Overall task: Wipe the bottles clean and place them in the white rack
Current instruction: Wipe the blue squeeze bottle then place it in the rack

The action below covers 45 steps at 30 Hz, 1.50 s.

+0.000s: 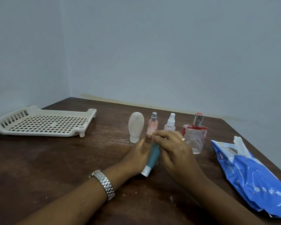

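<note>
**Teal bottle up between both hands**

Left hand (139, 157) grips the teal bottle (154, 154), white cap (145, 172). Right hand (174, 151) bends over its far end; blurred, so I cannot tell its grip. It's mid-table, bare wood (55, 161) stretching left to the white rack (39, 134). The long axis runs near-to-far, cap pointing at the person.

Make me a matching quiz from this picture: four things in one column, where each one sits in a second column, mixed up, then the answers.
Things:
1. white rack
2. teal bottle
3. blue wipes pack
4. square glass bottle

Places:
A. between the left hand and right hand
B. right edge of the table
C. far left of the table
D. right end of the standing row

Pairs: 1-C, 2-A, 3-B, 4-D
</note>
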Tool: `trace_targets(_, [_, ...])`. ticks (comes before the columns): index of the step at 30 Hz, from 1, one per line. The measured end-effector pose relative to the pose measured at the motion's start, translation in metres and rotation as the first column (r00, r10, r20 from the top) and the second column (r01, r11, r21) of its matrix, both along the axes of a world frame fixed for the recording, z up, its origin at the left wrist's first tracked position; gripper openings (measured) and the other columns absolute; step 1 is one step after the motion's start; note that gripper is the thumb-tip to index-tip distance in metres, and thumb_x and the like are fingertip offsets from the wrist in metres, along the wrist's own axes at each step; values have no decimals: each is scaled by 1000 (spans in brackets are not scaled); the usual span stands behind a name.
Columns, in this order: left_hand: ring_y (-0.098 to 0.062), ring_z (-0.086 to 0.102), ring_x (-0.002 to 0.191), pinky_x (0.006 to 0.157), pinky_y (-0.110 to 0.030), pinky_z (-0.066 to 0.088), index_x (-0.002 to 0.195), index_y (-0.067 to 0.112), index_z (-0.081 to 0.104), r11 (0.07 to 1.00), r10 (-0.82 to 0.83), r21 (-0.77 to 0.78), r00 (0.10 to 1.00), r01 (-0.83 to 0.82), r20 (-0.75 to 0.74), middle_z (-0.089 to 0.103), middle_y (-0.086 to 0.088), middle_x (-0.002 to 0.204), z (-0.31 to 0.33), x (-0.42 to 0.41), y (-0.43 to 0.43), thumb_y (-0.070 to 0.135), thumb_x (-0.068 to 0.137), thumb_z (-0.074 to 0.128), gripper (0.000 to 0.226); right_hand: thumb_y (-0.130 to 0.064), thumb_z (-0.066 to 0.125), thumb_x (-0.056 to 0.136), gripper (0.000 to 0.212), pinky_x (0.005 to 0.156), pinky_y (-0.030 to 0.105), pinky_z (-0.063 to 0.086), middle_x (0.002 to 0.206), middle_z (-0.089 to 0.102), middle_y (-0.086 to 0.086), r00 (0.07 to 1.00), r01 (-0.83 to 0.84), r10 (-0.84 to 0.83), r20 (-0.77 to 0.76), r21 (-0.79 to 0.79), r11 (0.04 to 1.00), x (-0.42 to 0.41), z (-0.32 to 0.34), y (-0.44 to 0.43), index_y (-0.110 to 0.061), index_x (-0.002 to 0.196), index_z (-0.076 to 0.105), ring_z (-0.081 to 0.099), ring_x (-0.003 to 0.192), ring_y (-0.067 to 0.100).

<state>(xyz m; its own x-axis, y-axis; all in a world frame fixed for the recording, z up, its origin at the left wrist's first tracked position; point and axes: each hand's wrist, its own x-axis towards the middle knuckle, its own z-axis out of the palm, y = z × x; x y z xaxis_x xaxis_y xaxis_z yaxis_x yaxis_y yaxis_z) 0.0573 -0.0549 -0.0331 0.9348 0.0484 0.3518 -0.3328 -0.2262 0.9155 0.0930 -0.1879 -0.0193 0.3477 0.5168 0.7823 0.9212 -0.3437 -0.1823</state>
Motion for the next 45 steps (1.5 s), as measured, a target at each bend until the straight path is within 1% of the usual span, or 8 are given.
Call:
trace_targets(4, [-6, 68, 81, 75, -20, 55, 80, 31, 70, 986, 19, -161, 991, -40, -131, 72, 7, 75, 6, -2, 3, 99, 42, 17, 95, -13, 42, 88, 32, 95, 12, 32, 113, 61, 2, 999, -27, 30, 19, -133, 991, -8, -5, 6, -10, 108, 66, 51, 103, 14])
trace_targets(11, [-17, 68, 73, 73, -30, 54, 88, 17, 65, 916, -50, -399, 979, -35, -200, 71, -3, 74, 14, -2, 1, 81, 52, 16, 88, -16, 46, 86, 33, 87, 12, 40, 107, 58, -7, 984, -174, 165, -69, -174, 969, -9, 1, -3, -17, 109, 69, 54, 99, 6])
trace_targets(15, [-16, 67, 67, 63, -28, 52, 94, 16, 65, 908, -7, -410, 975, -86, -221, 71, -5, 76, 14, 2, 4, 82, 54, 20, 90, -17, 50, 79, 30, 78, 7, 41, 94, 63, -7, 947, -268, 258, -191, -30, 963, -2, 8, -11, -17, 96, 75, 58, 90, -2])
trace_targets(19, [-14, 63, 52, 48, -22, 49, 99, 12, 61, 933, -31, -357, 979, -45, -204, 67, -4, 62, 16, -1, 5, 71, 74, 24, 74, -14, 56, 82, 25, 68, 13, 46, 96, 64, -9, 934, -113, 182, -307, 231, 966, 13, 11, -18, -30, 94, 70, 61, 89, 3])
trace_targets(26, [-3, 63, 55, 52, -19, 49, 99, 23, 57, 935, -41, -354, 991, -8, -130, 68, 8, 61, 13, 1, 1, 44, 98, 32, 33, -2, 59, 88, 30, 81, 11, 47, 106, 66, -6, 861, -81, 265, -435, 396, 915, 9, 8, -6, -28, 102, 64, 60, 100, 0])
trace_targets(33, [-9, 67, 67, 58, -21, 52, 102, 16, 62, 882, 72, -454, 989, -125, -132, 71, -2, 82, 11, 4, 8, 44, 94, 41, 36, -14, 61, 86, 22, 69, 16, 48, 99, 64, -10, 842, -175, 327, -428, 356, 918, -3, -4, 3, -15, 106, 71, 63, 92, 9])
trace_targets(42, [-9, 63, 65, 60, -22, 51, 99, 16, 60, 865, 149, -459, 977, -204, -152, 66, -1, 78, 11, 4, 8, 43, 97, 39, 34, -20, 57, 80, 23, 62, 24, 53, 90, 65, -9, 883, -257, 313, -350, 200, 946, -7, 0, -6, -21, 96, 74, 65, 79, 8])
trace_targets(45, [-7, 61, 64, 59, -20, 50, 96, 19, 59, 882, 147, -429, 978, -197, -147, 65, 0, 77, 10, 3, 6, 42, 98, 37, 32, -22, 56, 77, 23, 62, 15, 49, 87, 66, -10, 874, -292, 314, -370, 117, 949, -5, 5, -11, -23, 88, 76, 64, 76, 6])
